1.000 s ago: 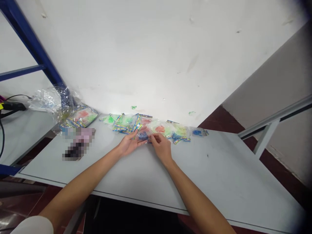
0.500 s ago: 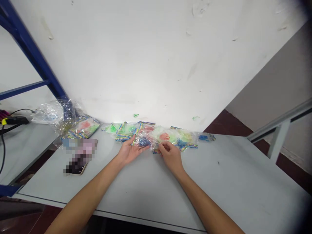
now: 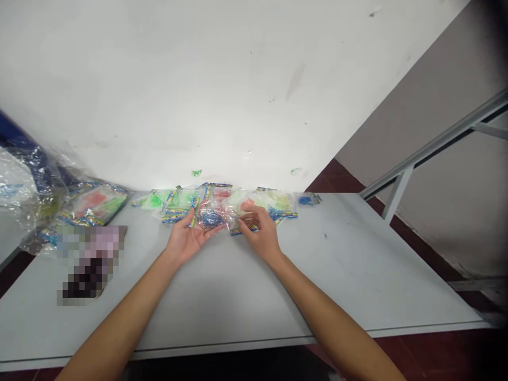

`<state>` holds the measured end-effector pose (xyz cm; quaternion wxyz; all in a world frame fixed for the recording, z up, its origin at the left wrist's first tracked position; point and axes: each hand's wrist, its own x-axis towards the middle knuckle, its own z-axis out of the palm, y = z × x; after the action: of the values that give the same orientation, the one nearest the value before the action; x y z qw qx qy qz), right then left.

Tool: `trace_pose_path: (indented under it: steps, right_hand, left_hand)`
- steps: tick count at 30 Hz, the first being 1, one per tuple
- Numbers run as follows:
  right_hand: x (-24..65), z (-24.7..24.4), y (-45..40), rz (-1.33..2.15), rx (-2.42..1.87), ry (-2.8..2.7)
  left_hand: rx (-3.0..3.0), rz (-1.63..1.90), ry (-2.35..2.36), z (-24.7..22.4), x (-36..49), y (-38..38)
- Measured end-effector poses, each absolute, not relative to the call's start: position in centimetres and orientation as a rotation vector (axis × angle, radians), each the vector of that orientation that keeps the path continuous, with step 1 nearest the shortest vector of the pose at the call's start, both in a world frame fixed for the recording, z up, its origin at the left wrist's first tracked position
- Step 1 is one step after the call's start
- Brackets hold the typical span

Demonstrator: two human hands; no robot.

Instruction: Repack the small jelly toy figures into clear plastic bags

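Note:
My left hand [image 3: 186,239] lies palm up at the front of a row of packets, its thumb and fingers around a clear plastic packet [image 3: 210,217] holding something blue. My right hand [image 3: 260,232] pinches the same packet's right side between thumb and fingers. The packet's plastic is crinkled and shiny, and the hands partly hide its lower edge. Behind and beside it lie further packets with rainbow-striped borders, including a green one [image 3: 180,206] and a small blue one [image 3: 308,199].
The packets lie on a pale grey table [image 3: 238,301] against a white wall [image 3: 198,95]. A pixelated object [image 3: 91,262] and a red-and-green packet [image 3: 95,203] lie to the left, with crumpled plastic [image 3: 19,185] beyond. A grey metal rail [image 3: 432,148] runs at the right.
The view has swung, shifting the table and packets left. My hands have drawn slightly closer together, still on the clear packet, and my left hand has opened a little wider.

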<state>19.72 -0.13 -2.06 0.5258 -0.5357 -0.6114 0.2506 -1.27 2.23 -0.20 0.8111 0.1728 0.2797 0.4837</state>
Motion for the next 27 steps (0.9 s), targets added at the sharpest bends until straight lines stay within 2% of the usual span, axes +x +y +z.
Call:
trace_pose_path:
  steps: [5,14,20,27]
  right_hand:
    - [19.5,-2.4,-0.6,0.555,-1.254,-1.590]
    - [18.4,-2.3,-1.6,0.920,-1.257,-1.434]
    - [18.5,-3.0,-1.0,0.979,-1.214,-1.404]
    - [19.1,-2.9,0.1,1.215,-1.107,-1.237]
  left_hand:
    - [0.413,1.033,0.603,0.0,-1.5,2.2]
    - [0.535,1.066,0.604,-0.4,-1.2,1.8]
    - [0.636,1.044,0.689,-0.9,-1.1,1.7]
    - [0.649,1.029,0.703,-1.7,-0.7,1.7]
